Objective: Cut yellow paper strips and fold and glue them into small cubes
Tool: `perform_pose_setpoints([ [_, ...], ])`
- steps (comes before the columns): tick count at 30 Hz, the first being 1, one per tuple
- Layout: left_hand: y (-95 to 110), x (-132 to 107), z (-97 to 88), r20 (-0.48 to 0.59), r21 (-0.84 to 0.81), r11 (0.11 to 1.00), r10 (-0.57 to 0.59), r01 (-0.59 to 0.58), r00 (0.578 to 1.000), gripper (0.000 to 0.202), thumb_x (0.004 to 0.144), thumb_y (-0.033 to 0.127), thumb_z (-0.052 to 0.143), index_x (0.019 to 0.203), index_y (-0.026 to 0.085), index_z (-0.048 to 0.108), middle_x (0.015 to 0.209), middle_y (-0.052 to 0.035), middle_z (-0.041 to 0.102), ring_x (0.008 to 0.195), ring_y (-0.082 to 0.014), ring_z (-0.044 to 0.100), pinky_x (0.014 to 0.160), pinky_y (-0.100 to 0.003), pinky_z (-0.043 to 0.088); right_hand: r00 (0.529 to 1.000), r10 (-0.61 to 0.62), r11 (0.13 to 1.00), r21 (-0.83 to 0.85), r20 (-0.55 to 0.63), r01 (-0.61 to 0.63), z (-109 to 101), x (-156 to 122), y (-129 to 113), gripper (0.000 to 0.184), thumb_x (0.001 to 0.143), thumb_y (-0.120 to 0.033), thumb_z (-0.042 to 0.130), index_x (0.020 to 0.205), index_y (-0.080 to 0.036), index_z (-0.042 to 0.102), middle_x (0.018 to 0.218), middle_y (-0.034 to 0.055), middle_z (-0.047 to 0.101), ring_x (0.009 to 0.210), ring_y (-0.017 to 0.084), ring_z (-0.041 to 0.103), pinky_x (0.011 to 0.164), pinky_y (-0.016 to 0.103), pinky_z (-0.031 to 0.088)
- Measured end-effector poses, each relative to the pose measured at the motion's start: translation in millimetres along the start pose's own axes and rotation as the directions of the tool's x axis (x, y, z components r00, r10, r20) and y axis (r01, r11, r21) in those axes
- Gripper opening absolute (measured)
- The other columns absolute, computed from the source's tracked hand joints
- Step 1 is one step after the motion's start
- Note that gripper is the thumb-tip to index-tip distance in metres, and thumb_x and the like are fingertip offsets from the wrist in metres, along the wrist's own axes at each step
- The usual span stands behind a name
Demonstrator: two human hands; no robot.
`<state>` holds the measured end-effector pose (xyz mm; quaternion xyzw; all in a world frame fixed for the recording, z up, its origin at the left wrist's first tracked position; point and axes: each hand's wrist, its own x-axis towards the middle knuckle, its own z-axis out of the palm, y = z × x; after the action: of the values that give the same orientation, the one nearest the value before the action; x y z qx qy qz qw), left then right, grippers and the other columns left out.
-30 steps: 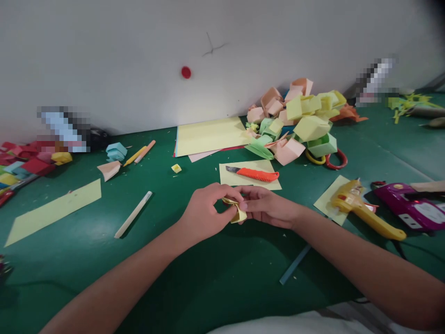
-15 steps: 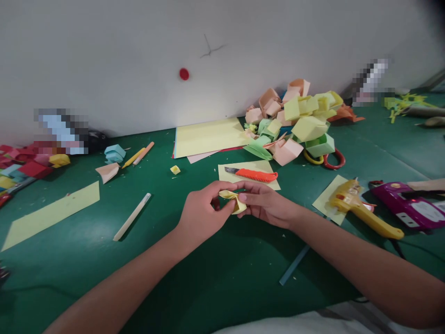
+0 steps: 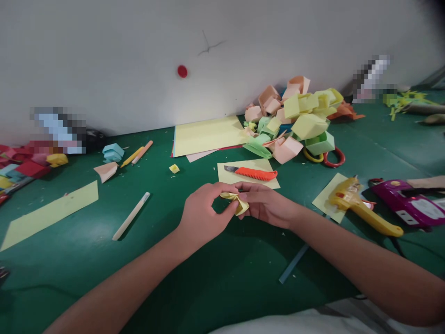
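Observation:
A small folded piece of yellow paper (image 3: pixel 242 207) is pinched between both hands, above the green table (image 3: pixel 194 278). My left hand (image 3: pixel 203 208) is closed on its left side, thumb pressed on the folds. On the right side, my right hand (image 3: pixel 266 204) grips the same paper with thumb and fingers, partly hiding it. Just beyond the hands, an orange utility knife (image 3: pixel 255 174), blade out, lies on a pale yellow sheet (image 3: pixel 227 173).
A heap of folded paper boxes (image 3: pixel 311 126) stands at the back right by scissors (image 3: pixel 335 158). Further right are a yellow glue gun (image 3: pixel 365 213) and a purple power strip (image 3: pixel 410 204). Stacked paper sheets (image 3: pixel 206 137) lie by the wall; a paper strip (image 3: pixel 52 215) is at left.
The folded yellow paper has turned slightly in my fingers, and its lower right flap shows more spread. Both hands stay in nearly the same place; the view has shifted a little.

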<state>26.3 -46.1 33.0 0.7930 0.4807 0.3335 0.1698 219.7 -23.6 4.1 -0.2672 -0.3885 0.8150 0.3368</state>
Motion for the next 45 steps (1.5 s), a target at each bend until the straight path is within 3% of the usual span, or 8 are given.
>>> perform_pose_setpoints([
  [14,-9,4,-2.5,0.088,-0.298,0.954,0.065,-0.036,0.994,0.021,0.086,0.024,0.061,0.105,0.022,0.068,0.103,-0.0045,0.073,0.088,-0.0172,0.067,0.074,-0.028,0.052,1.000,0.012,0.999,-0.050,-0.020,-0.013,2,-3,-5,0.024,0.090,-0.036,0.066,0.106,-0.019,0.069,0.100,0.0052,0.065,0.081,0.014,0.062,0.069,0.024,0.056],
  [18,-7,3,0.7,0.069,-0.278,0.961,0.013,0.007,0.998,0.018,0.086,0.025,0.063,0.103,0.023,0.069,0.099,-0.0030,0.073,0.084,-0.0159,0.066,0.072,-0.027,0.051,0.999,0.008,0.998,-0.062,-0.039,-0.011,3,-2,-5,0.024,0.089,-0.037,0.067,0.105,-0.019,0.069,0.096,0.0043,0.065,0.078,0.013,0.061,0.067,0.023,0.055],
  [22,0,0,4.7,-0.028,-0.192,0.979,-0.073,0.067,0.997,0.014,0.087,0.022,0.061,0.098,0.024,0.069,0.095,0.0001,0.073,0.082,-0.0145,0.064,0.072,-0.026,0.051,0.996,-0.014,0.998,-0.068,-0.085,0.008,6,0,-1,0.023,0.088,-0.039,0.070,0.099,-0.019,0.070,0.088,0.0018,0.063,0.071,0.011,0.060,0.064,0.022,0.054],
  [26,4,-2,6.4,-0.062,-0.135,0.989,-0.067,0.058,0.996,0.018,0.084,0.015,0.060,0.097,0.025,0.068,0.092,0.0022,0.072,0.080,-0.0135,0.063,0.073,-0.025,0.051,0.990,-0.055,0.993,-0.110,-0.127,0.041,9,1,4,0.024,0.089,-0.041,0.069,0.100,-0.019,0.070,0.088,0.0025,0.064,0.070,0.011,0.059,0.063,0.022,0.053],
  [38,-1,6,-2.9,0.066,-0.127,0.990,-0.059,0.067,0.996,0.017,0.085,0.017,0.060,0.098,0.026,0.066,0.088,0.0023,0.072,0.079,-0.0138,0.066,0.070,-0.024,0.051,0.991,-0.039,0.987,-0.160,-0.131,0.017,8,0,3,0.025,0.086,-0.042,0.069,0.097,-0.020,0.069,0.092,0.0035,0.063,0.075,0.013,0.059,0.064,0.025,0.056],
  [40,-1,9,-8.3,0.160,-0.100,0.990,-0.083,0.100,0.984,0.019,0.085,0.019,0.060,0.103,0.026,0.064,0.083,0.0032,0.072,0.075,-0.0144,0.067,0.066,-0.025,0.050,0.983,-0.116,0.957,-0.280,-0.140,0.073,8,-1,3,0.027,0.085,-0.044,0.069,0.099,-0.021,0.068,0.099,0.0042,0.064,0.082,0.015,0.060,0.066,0.027,0.056],
  [42,1,12,-12.7,0.228,-0.051,0.991,-0.107,0.122,0.968,0.023,0.086,0.022,0.061,0.108,0.027,0.061,0.083,0.0035,0.073,0.074,-0.0154,0.068,0.063,-0.025,0.049,0.964,-0.222,0.865,-0.486,-0.148,0.125,9,-3,3,0.027,0.083,-0.043,0.072,0.098,-0.021,0.068,0.100,0.0045,0.066,0.083,0.016,0.060,0.067,0.028,0.055],
  [45,4,12,-15.3,0.231,0.005,0.993,-0.119,0.121,0.966,0.027,0.086,0.023,0.061,0.112,0.027,0.058,0.086,0.0029,0.074,0.076,-0.0166,0.069,0.065,-0.026,0.049,0.937,-0.305,0.721,-0.684,-0.173,0.108,10,-5,5,0.026,0.080,-0.040,0.076,0.095,-0.020,0.067,0.090,0.0041,0.069,0.074,0.015,0.061,0.065,0.029,0.051],
])
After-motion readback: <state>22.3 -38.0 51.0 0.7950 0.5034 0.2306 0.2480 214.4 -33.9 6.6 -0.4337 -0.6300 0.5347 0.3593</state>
